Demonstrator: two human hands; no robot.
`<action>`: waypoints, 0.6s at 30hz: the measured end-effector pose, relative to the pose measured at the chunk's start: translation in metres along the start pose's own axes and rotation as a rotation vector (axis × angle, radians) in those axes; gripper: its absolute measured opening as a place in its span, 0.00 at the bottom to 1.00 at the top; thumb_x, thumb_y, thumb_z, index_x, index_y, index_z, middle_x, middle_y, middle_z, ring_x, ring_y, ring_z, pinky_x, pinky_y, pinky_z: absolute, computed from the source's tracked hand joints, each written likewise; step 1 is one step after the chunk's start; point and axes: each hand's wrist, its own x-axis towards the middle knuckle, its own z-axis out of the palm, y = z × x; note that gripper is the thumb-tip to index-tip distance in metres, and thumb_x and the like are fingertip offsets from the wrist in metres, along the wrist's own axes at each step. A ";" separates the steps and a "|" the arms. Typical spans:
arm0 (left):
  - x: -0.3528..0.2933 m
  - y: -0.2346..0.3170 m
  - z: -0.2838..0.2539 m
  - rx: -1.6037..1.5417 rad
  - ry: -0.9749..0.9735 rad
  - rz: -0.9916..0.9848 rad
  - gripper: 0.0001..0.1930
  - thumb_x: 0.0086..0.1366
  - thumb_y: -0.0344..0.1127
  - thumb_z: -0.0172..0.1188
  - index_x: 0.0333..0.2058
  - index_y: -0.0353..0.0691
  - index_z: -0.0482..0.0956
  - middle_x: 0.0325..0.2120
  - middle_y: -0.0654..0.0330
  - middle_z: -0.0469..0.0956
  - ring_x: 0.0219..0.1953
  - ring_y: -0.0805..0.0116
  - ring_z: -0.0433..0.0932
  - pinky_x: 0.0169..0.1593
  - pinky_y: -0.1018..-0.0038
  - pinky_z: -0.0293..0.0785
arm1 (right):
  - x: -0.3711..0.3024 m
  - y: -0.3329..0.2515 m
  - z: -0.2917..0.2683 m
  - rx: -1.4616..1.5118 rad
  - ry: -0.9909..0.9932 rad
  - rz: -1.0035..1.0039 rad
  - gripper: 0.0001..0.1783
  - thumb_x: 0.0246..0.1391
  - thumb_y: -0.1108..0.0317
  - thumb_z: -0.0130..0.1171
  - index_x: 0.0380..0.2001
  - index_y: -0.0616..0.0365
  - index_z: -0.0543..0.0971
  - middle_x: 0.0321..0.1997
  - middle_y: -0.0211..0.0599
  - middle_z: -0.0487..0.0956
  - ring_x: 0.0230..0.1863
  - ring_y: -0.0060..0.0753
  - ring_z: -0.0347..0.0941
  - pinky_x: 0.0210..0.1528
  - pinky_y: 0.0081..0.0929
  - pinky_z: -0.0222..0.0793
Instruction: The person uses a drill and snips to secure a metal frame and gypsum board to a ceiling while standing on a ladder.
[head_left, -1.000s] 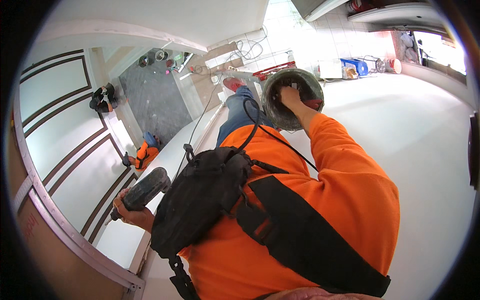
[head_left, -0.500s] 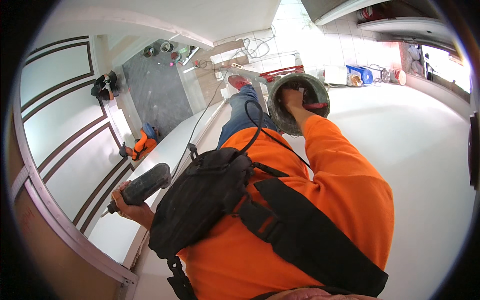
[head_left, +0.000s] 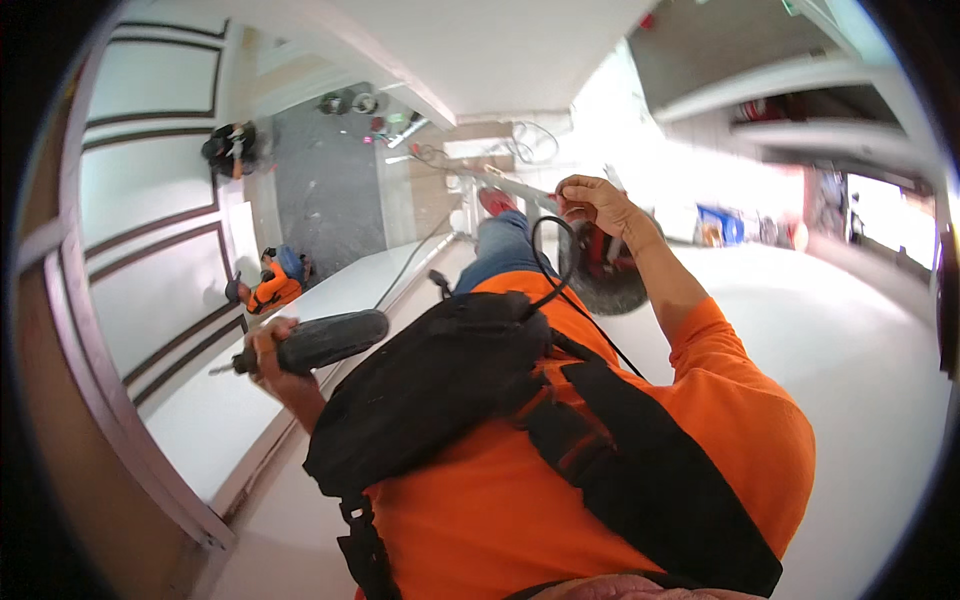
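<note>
My left hand [head_left: 268, 358] is wrapped around a dark, dusty power drill [head_left: 335, 340], held level with its thin bit pointing left. A cord runs upward beside it. My right hand [head_left: 605, 208] is raised over the rim of a dark bucket [head_left: 600, 298], its fingertips pinched together. Anything between those fingers is too small and blurred to name. Inside the bucket lies something red, partly hidden by my hand and arm. A black bag [head_left: 430, 375] with a wide strap hangs across my orange top.
A person in orange [head_left: 272, 290] and a person in dark clothes [head_left: 232, 150] are far below on the left. A white ledge [head_left: 240, 410] runs beside me. Blue and white containers [head_left: 722, 226] stand at far right. Loose cable [head_left: 535, 140] lies on the floor ahead.
My right hand has come up out of the bucket and now pinches above its rim. The drill has tipped nearer to level in my left hand. The view has shifted.
</note>
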 end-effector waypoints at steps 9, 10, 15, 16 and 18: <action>-0.010 0.023 0.011 -0.473 -0.051 0.166 0.41 0.71 0.67 0.29 0.51 0.28 0.70 0.23 0.55 0.79 0.25 0.68 0.77 0.34 0.72 0.75 | 0.036 -0.127 0.339 -0.901 -0.750 -0.664 0.08 0.58 0.70 0.61 0.38 0.64 0.78 0.30 0.34 0.80 0.32 0.24 0.77 0.37 0.25 0.75; -0.005 0.032 0.012 -0.373 0.015 0.179 0.37 0.73 0.64 0.32 0.49 0.30 0.72 0.24 0.54 0.79 0.23 0.67 0.77 0.32 0.73 0.75 | 0.023 -0.136 0.371 -1.092 -0.804 -0.844 0.08 0.57 0.71 0.62 0.38 0.64 0.78 0.29 0.34 0.81 0.31 0.24 0.78 0.36 0.25 0.75; -0.001 0.069 0.023 -0.423 0.393 0.162 0.10 0.65 0.35 0.62 0.40 0.36 0.77 0.29 0.62 0.80 0.31 0.77 0.78 0.37 0.78 0.76 | -0.022 -0.130 0.463 -1.412 -0.845 -1.463 0.09 0.51 0.68 0.65 0.31 0.56 0.75 0.29 0.38 0.80 0.31 0.44 0.80 0.32 0.38 0.75; -0.001 0.078 0.020 -0.391 0.384 0.142 0.10 0.66 0.33 0.62 0.42 0.35 0.77 0.31 0.62 0.81 0.34 0.77 0.78 0.39 0.78 0.76 | -0.021 -0.130 0.468 -1.461 -0.861 -1.534 0.09 0.51 0.68 0.65 0.32 0.56 0.74 0.30 0.38 0.79 0.31 0.44 0.80 0.32 0.38 0.74; 0.009 0.073 0.013 -0.379 0.435 0.201 0.09 0.65 0.33 0.62 0.40 0.35 0.77 0.31 0.63 0.81 0.33 0.78 0.78 0.38 0.78 0.75 | -0.016 -0.130 0.481 -1.485 -0.876 -1.494 0.11 0.48 0.69 0.66 0.32 0.56 0.74 0.30 0.39 0.79 0.31 0.44 0.80 0.32 0.37 0.75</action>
